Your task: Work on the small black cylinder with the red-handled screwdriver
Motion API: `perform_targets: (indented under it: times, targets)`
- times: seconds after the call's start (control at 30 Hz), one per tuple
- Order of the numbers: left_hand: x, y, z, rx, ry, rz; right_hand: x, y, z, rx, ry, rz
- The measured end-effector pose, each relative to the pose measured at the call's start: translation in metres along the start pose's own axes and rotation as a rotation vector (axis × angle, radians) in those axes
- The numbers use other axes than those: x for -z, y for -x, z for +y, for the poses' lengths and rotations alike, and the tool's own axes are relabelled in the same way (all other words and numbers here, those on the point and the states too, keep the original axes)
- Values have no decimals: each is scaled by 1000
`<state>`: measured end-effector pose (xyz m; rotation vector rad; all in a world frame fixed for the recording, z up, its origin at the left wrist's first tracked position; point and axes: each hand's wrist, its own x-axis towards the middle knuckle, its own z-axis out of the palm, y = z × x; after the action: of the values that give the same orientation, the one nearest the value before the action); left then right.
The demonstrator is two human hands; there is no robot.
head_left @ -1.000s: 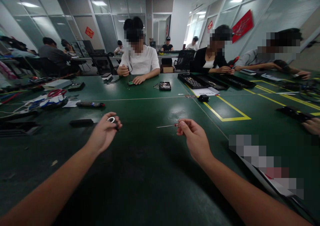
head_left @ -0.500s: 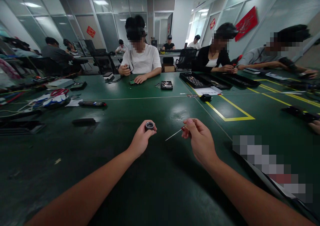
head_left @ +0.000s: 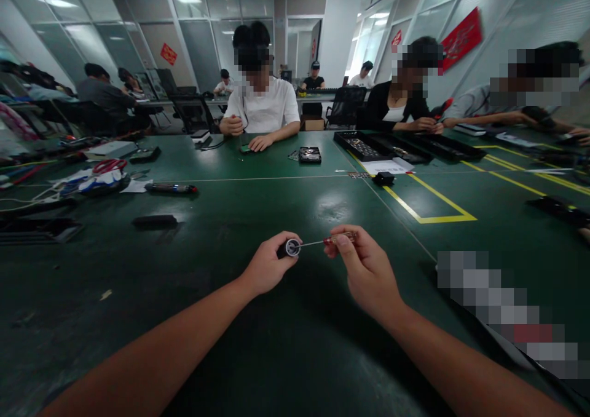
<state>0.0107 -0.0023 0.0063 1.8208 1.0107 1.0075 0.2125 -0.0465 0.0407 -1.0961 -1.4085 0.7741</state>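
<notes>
My left hand (head_left: 267, 266) grips a small black cylinder with a silver ring face (head_left: 290, 247), turned toward my right hand. My right hand (head_left: 364, 266) pinches the reddish handle of a thin screwdriver (head_left: 322, 242). Its metal shaft runs left and its tip meets the ring face of the cylinder. Both hands hover just above the dark green table (head_left: 258, 208), near its middle front.
A black flat bar (head_left: 154, 221) and a dark pen-like tool (head_left: 171, 188) lie to the left, beyond them cables and red scissors (head_left: 104, 166). Yellow tape lines (head_left: 428, 211) mark the right. Black trays (head_left: 382, 147) and several seated people are across the table.
My left hand has swung right with the cylinder and turned its face toward the screwdriver. The right hand has levelled the screwdriver, and its tip now reaches the cylinder.
</notes>
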Motion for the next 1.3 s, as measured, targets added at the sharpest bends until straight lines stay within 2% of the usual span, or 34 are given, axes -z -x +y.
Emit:
perform_targets:
  times: [0.27,0.73,0.83,0.93,1.0,1.1,1.3]
  targets:
    - [-1,-2,-3,-4,-3,31,1,4,0,52,91,-80]
    - [-2,-1,-1,5,-56,17,-2,-2,-1,-58,55,93]
    - [-2,-2,-4,-1,-44,26,0,-2,0,-82,-31,33]
    - [-3,-3,-8,1,-13,41,1,2,-1,-53,-99,-102]
    - [-3,-3,-8,4,-11,44,2,6,-1,22,-72,-158]
    - [-3,-3,-8,6,-22,56,2,10,-3,116,28,-146]
    - [-2,-3,-11,12,-5,60,-2,11,-9,55,186,-56]
